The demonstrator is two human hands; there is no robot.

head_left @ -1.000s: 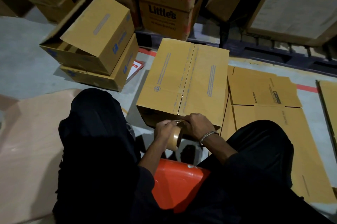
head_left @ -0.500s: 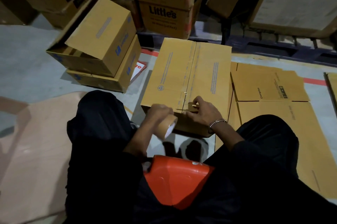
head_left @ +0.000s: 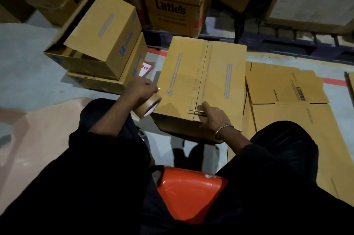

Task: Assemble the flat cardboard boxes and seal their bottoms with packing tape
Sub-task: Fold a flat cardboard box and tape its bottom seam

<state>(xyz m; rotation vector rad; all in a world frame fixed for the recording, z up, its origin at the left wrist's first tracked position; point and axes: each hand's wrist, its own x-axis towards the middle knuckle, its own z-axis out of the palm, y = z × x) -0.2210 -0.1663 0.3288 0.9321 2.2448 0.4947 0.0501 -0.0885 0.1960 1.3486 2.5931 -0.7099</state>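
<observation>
Stacked boxes (head_left: 107,51) stood to my left on the floor, the top one tilted with an open flap, and a carton marked Little's (head_left: 172,14) sat behind the work against a dark pallet (head_left: 287,45). Flat cardboard sheets (head_left: 283,85) lay spread on the floor to my right, just beside the box I was sealing. The orange stool (head_left: 189,192) showed between my knees.

The box (head_left: 203,81) lay bottom-up in front of me, its two flaps meeting along a centre seam. My right hand (head_left: 214,118) rested on the near edge at that seam, thumb and fingers curled and pressing the end of the tape down over the edge. My left hand (head_left: 141,89) gripped the tape roll (head_left: 150,106), held up off the box's near left corner, close to it but apart from it.

Bare floor lay open at the left, in front of the stack. The box's far edge sat close to the pallet.
</observation>
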